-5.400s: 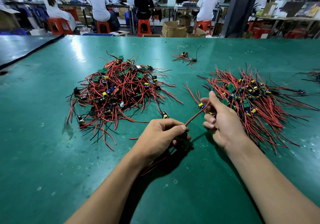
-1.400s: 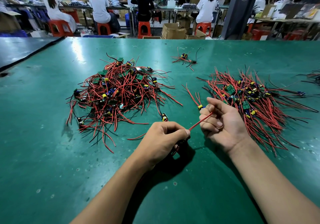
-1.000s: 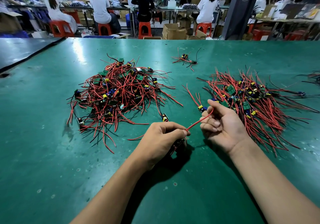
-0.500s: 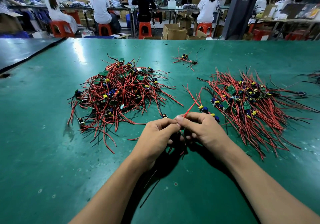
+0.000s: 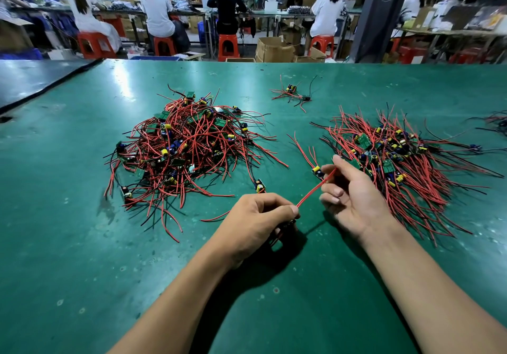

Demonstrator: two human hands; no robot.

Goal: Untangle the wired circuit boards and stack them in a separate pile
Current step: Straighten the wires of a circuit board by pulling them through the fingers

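Left hand (image 5: pixel 255 216) seemingly half-hides wired board (image 5: pixel 315 188).

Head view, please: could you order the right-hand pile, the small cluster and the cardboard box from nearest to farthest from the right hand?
1. Right-hand pile, just beside the right hand.
2. Small cluster, farther back, centre.
3. Cardboard box, beyond the table.

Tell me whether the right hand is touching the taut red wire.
Touching. The head view shows the right hand pinching the upper end of the red wire between thumb and fingers, with no gap visible.
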